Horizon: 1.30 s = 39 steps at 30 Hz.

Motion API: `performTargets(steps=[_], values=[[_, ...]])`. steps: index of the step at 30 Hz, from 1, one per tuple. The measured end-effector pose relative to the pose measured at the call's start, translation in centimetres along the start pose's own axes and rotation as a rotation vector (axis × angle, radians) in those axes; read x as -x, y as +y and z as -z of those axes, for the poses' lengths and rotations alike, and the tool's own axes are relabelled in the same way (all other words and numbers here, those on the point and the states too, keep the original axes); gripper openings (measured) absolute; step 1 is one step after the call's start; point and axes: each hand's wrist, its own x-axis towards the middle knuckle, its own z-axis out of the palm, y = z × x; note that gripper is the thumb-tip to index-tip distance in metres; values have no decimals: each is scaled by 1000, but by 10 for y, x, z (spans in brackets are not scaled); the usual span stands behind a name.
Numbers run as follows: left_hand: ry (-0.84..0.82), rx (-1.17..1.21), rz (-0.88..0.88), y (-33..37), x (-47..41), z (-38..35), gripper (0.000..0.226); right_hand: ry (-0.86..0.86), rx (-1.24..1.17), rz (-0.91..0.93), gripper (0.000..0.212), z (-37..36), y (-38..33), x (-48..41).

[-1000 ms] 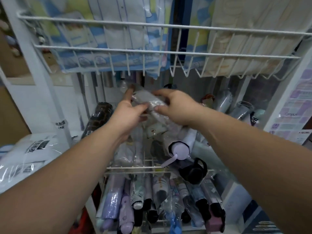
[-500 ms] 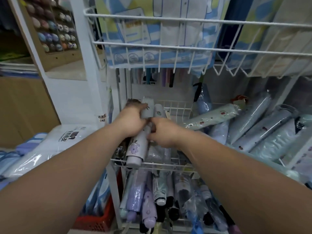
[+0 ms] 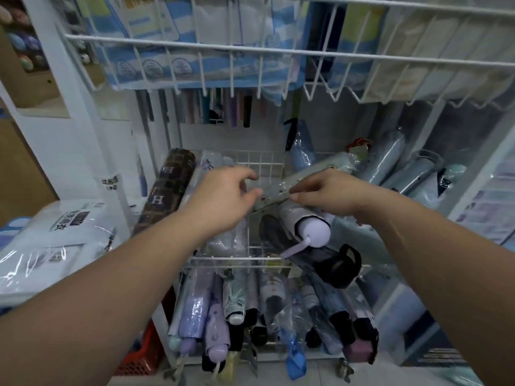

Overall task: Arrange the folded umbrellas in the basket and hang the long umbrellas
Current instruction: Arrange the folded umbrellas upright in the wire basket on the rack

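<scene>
Basket (image 3: 223,258) bare mid-grid; left hand (image 3: 223,196), right hand (image 3: 328,193) hold pale umbrella (image 3: 315,176).

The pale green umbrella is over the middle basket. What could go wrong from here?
1. The right hand pinches the pale green umbrella by its glossy plastic sleeve, so it could slip free.
2. The black-handled umbrella overhangs the wire basket at its front rim, and the lilac-handled umbrella lies just behind it. A nudge might tip them out.
</scene>
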Motion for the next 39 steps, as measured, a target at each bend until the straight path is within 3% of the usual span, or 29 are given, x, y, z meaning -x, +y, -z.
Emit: performTargets(steps=[4,9,12,14,19,24,30,34,39], values=[[-215,378,235,33,-1,-29,20,-46,-204,-42,19,-3,19,8],[-346,391,345,42,1,-40,21,-188,-328,-79,27,-3,21,4],[-335,492,499,52,11,-33,19,-267,-410,-109,37,-3,21,3],[-332,603,631,64,19,-32,22,-268,-455,-88,32,-4,22,4],[-245,574,759,88,31,-42,31,-234,-404,7,28,-10,31,-2],[-161,655,925,103,37,-45,25,-240,-588,-43,20,-14,38,-4],[49,682,957,96,53,-51,19,-250,-644,-88,17,-16,40,-10],[215,516,894,77,61,-57,5,-255,-706,-78,6,-18,43,-5],[-18,553,857,80,67,-53,19,-268,-693,-149,24,-14,33,-1]])
